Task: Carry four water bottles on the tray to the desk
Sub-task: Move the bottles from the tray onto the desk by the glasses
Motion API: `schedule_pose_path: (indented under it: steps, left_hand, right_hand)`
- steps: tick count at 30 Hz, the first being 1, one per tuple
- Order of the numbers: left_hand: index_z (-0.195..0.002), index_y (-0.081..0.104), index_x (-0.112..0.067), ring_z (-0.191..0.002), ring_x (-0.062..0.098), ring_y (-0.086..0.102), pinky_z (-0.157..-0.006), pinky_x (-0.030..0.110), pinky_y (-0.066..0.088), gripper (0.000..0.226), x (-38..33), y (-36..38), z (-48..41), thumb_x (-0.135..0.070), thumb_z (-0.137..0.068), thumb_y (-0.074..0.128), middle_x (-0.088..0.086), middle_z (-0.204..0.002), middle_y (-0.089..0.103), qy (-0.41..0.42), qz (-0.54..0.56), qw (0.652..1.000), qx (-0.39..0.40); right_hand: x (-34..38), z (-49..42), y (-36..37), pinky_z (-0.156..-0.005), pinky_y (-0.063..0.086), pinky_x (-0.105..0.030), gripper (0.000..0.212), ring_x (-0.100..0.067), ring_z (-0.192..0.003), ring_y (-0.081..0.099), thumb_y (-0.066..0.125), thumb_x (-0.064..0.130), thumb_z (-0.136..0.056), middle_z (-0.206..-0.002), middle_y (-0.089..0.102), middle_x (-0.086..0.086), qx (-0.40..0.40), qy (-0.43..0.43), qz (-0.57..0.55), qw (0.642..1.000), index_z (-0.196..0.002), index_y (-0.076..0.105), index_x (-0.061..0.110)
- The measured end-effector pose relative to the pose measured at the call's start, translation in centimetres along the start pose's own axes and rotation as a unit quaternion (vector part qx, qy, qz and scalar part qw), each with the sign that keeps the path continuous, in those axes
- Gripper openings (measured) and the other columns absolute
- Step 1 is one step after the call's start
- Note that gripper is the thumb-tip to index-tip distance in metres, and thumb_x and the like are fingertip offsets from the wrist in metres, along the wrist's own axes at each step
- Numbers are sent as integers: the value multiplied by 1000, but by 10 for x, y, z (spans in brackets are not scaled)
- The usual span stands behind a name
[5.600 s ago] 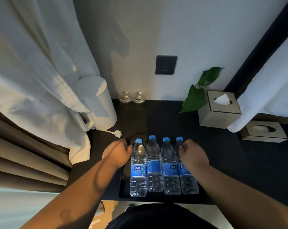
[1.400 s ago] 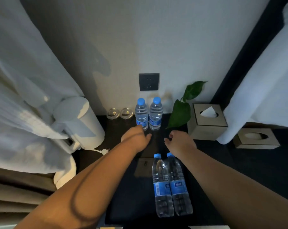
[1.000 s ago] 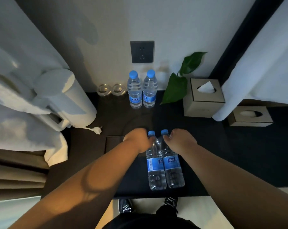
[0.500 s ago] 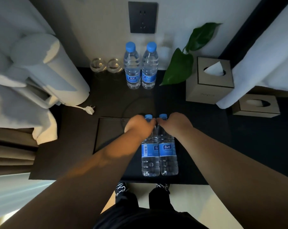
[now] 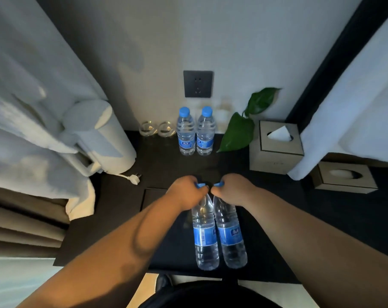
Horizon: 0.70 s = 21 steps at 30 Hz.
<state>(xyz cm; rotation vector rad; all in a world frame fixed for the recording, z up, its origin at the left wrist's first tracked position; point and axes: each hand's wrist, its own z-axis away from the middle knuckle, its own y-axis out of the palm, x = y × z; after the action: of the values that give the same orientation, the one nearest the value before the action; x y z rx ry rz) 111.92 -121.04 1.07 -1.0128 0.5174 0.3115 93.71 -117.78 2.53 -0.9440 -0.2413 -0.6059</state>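
At the far left a white curtain (image 5: 21,130) hung down past the edge of the desk (image 5: 166,165). A white kettle (image 5: 104,138) stood against it, its plug (image 5: 134,178) lying loose on the dark top. Just right of the kettle, by the wall, two glasses (image 5: 148,129) sat side by side. Nearer the person, a dark tray (image 5: 153,196) lay on the desk, its left part bare.

The left hand (image 5: 186,193) was curled round the neck of the left held bottle (image 5: 205,241), fingers closed just under the blue cap. Touching that bottle on its right, the right held bottle (image 5: 232,236) was gripped the same way at the neck by the right hand (image 5: 233,188). Both bottles were upright over the right part of the tray, near its front edge. Whether their bases rested on it could not be told.

Behind the hands and well apart from them, the left back bottle (image 5: 185,134) and the right back bottle (image 5: 205,134) stood on the desk against the wall. They touched each other, just right of the glasses and below a dark wall socket (image 5: 198,84).

Further right came green plant leaves (image 5: 237,134), then a tissue box (image 5: 276,147), then a second tissue box (image 5: 344,178). A white cloth (image 5: 355,107) hung above the boxes.
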Motion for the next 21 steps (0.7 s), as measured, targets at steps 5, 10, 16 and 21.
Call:
schedule_pose_path:
  steps: [5,10,16,21]
  left_hand:
    - [-72,64,-20,-62,8,61,-47,24,38,39,-2,-27,14,-59,-72,62,-3,-70,63,16,-9,999,-41]
    - [-69,64,-20,-45,5,55,-42,20,39,40,-1,-39,26,-60,-63,66,-7,-54,62,23,39,998,-54]
    - [-68,61,-20,-52,6,52,-46,26,39,37,-1,-60,35,-56,-71,70,-4,-61,61,103,10,986,-128]
    - [-66,57,-26,-53,1,57,-43,17,32,34,-6,-82,43,-53,-69,78,-10,-59,61,114,21,977,-178]
  right_hand:
    - [12,10,-13,-59,45,-30,37,-14,-75,65,72,57,-89,-84,69,0,-41,-73,14,996,-88,68,21]
    - [20,23,-13,-61,47,-28,28,-11,-74,67,76,53,-88,-80,69,3,-70,-99,-16,992,-87,70,25]
    - [31,40,-27,-56,46,-26,24,-10,-67,66,78,48,-88,-76,70,2,-132,-116,-47,983,-82,69,27]
    - [45,50,-36,-55,42,-25,22,-7,-64,58,78,45,-86,-76,68,3,-174,-139,-44,974,-83,69,25]
